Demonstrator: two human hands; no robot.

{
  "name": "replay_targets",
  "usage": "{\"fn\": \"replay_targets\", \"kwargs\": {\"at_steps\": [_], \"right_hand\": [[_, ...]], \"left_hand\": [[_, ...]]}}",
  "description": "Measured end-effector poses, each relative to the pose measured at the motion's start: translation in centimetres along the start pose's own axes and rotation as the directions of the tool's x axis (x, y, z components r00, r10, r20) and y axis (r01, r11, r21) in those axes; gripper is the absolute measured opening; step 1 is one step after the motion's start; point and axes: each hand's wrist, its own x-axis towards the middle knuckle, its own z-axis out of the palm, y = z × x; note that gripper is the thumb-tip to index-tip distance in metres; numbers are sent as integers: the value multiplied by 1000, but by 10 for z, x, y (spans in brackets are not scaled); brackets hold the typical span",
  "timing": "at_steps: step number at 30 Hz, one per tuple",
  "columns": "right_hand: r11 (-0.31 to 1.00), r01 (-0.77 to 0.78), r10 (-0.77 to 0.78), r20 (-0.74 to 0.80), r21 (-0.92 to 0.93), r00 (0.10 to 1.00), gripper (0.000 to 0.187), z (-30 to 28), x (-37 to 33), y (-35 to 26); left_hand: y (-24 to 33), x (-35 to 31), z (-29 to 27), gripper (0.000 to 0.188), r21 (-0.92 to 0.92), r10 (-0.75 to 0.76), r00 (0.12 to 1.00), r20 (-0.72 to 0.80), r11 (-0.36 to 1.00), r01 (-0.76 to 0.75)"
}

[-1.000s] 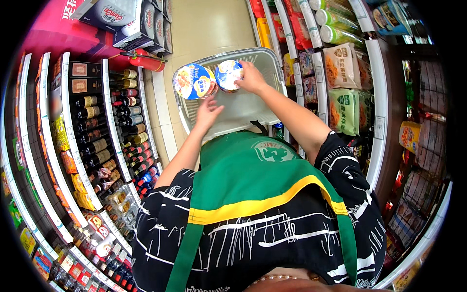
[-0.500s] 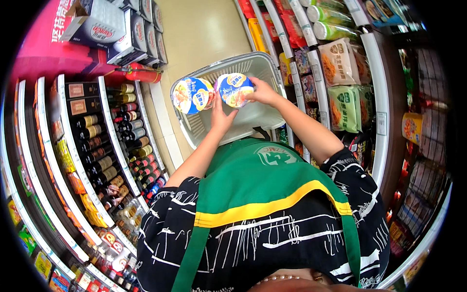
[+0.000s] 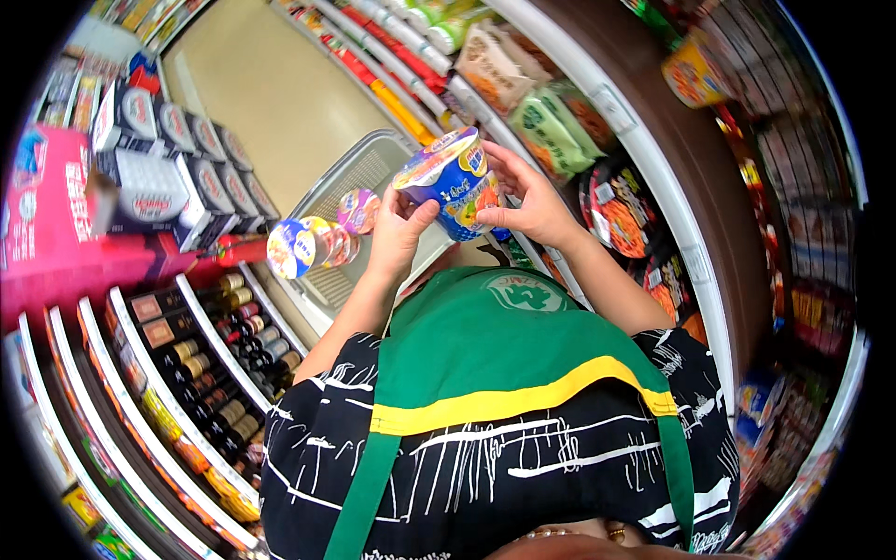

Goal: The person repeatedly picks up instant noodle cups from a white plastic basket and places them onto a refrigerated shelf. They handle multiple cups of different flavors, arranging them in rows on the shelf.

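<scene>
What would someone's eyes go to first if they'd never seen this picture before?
Probably the bright blue cup near the middle, held between the person's left grip and right grip. Just below it, the green apron with its yellow band stands out against the black-and-white clothes. Then there's the pink panel at the far left, beside the stacked boxes.

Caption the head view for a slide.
Left grip and right grip hold a blue cup near a grey basket.
</scene>
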Motion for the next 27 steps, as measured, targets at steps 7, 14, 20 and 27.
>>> {"fn": "replay_targets", "kwargs": {"at_steps": [7, 14, 20, 27], "right_hand": [[986, 145, -168, -384, -89, 908, 93, -26, -64, -29], [963, 212, -267, -663, -165, 699, 99, -42, -136, -49], [898, 26, -404, -798, -440, 446, 89, -59, -217, -60], [821, -252, -478, -859, -511, 186, 81, -87, -282, -54]], "left_hand": [[16, 6, 77, 65, 14, 15, 954, 300, 1000, -20], [18, 10, 159, 82, 113, 61, 760, 647, 978, -175], [11, 0, 246, 78, 285, -53, 532, 845, 886, -365], [-37, -1, 341, 72, 216, -85, 286, 954, 859, -464]]}}
